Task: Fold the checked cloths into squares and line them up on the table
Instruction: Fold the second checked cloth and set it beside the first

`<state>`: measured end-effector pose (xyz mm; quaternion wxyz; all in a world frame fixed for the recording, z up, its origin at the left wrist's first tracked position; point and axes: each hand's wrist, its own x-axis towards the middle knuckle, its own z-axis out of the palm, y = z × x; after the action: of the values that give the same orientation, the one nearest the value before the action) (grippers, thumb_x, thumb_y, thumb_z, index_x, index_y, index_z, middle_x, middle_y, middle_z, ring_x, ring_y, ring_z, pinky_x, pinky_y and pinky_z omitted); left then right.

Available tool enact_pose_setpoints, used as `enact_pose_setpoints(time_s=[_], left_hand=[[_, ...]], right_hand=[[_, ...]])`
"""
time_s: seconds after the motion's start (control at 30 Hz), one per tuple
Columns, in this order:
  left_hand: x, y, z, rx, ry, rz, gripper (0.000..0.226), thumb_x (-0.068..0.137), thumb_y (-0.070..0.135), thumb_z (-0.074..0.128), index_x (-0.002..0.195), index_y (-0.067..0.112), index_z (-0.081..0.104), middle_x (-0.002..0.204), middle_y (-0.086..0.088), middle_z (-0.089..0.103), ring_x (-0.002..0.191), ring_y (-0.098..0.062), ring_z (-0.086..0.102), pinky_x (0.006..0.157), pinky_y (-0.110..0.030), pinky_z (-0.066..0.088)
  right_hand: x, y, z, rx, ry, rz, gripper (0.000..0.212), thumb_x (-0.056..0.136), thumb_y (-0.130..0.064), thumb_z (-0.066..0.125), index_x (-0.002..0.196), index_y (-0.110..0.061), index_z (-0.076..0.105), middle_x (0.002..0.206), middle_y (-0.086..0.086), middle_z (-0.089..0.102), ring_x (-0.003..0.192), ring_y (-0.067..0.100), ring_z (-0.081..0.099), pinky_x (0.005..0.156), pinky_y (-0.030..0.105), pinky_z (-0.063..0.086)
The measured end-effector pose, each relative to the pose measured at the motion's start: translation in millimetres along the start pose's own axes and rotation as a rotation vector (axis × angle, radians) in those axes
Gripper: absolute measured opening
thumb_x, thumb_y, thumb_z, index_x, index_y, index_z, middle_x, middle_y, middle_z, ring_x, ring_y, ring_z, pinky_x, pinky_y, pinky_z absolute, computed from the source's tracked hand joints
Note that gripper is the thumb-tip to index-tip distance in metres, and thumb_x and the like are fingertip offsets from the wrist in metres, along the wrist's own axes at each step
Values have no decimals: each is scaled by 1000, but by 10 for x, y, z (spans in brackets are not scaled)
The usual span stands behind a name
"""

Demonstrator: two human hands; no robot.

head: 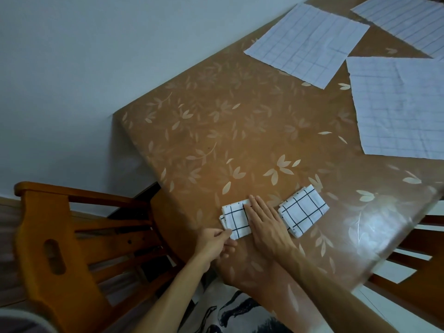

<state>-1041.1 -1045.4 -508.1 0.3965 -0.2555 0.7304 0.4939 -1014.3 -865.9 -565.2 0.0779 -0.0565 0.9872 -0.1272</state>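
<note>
A small folded white cloth with black checks (233, 218) lies near the table's front edge. My right hand (265, 221) presses flat on its right half, fingers together. My left hand (215, 240) pinches the cloth's near left corner. Just to the right lies a second folded checked cloth (303, 210), a neat square, untouched. Three unfolded checked cloths lie flat further back: one (306, 42) at the far middle, one (400, 105) at the right, one (408, 19) at the far right corner.
The brown table (216, 131) has a glossy leaf-patterned cover and stands against a pale wall. An orange wooden chair (60, 241) stands at the left, close to the table's corner. Another chair (418, 251) shows at the right edge.
</note>
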Motion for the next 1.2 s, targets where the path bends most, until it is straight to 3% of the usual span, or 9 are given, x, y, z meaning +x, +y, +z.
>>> enact_pose_setpoints(time_s=[0.07, 0.2, 0.33, 0.47, 0.57, 0.67, 0.77, 0.93, 1.2], left_hand=[[-28, -25, -11, -33, -20, -43, 19, 96, 29, 63, 100, 11, 69, 80, -2, 78, 75, -19, 76, 65, -29, 60], [-86, -33, -72, -28, -26, -107, 16, 94, 24, 67, 103, 11, 67, 81, -4, 78, 74, -20, 76, 65, -33, 63], [-47, -52, -76, 121, 178, 7, 21, 87, 36, 72, 94, 23, 59, 87, 0, 75, 71, -12, 74, 67, -35, 64], [49, -192, -3, 836, 521, 640, 44, 91, 36, 62, 129, 21, 47, 133, -4, 53, 112, -17, 60, 86, -27, 55], [165, -267, 115, 1175, 411, 1117, 62, 90, 24, 57, 147, 10, 37, 151, -15, 43, 139, -30, 44, 112, -47, 41], [272, -370, 136, 1314, 284, 939, 75, 96, 37, 51, 156, 8, 17, 163, -13, 18, 150, -27, 21, 119, -49, 27], [332, -458, 89, 1353, 287, 848, 68, 102, 45, 23, 158, 13, 2, 166, -9, -2, 153, -28, 2, 122, -53, 12], [356, -462, 90, 1387, 267, 807, 69, 103, 47, 21, 158, 16, -7, 166, -4, -14, 153, -27, -10, 121, -55, 6], [340, -387, 119, 1383, 220, 753, 66, 103, 47, 10, 153, 19, -24, 160, 1, -33, 148, -24, -28, 122, -53, -7]], right_hand=[[-43, -28, 36, 17, -7, -60, 59, 95, -34, 31, 148, -12, 40, 159, 9, 29, 148, 25, 23, 117, 44, 32], [-153, -106, 104, 57, -5, -121, 61, 92, -36, 36, 149, -13, 39, 159, 7, 28, 148, 22, 22, 119, 39, 17], [-183, -98, 114, 33, -33, -138, 64, 92, -37, 38, 152, -15, 32, 161, 6, 22, 150, 21, 17, 119, 39, 11], [-182, -97, 107, 24, -41, -163, 63, 93, -34, 43, 152, -14, 33, 162, 6, 21, 151, 19, 14, 120, 39, 10], [-180, -97, 117, 45, -19, -172, 66, 96, -37, 40, 154, -10, 24, 163, 7, 15, 151, 19, 9, 121, 37, 10], [-168, -77, 115, 29, -40, -155, 62, 103, -40, 26, 156, -9, 15, 164, 10, 8, 152, 20, 4, 121, 39, 11], [-148, -50, 118, -9, -65, -118, 59, 105, -38, 18, 156, -9, 12, 164, 10, 6, 152, 21, 2, 120, 40, 10], [-167, -122, 85, 10, -89, -46, 68, 101, -50, 16, 157, -14, 2, 164, 4, -6, 151, 18, -9, 123, 42, 0], [-132, -122, 76, -46, -148, -48, 68, 101, -49, 19, 157, -13, 3, 165, 5, -4, 151, 19, -11, 121, 47, 5]])
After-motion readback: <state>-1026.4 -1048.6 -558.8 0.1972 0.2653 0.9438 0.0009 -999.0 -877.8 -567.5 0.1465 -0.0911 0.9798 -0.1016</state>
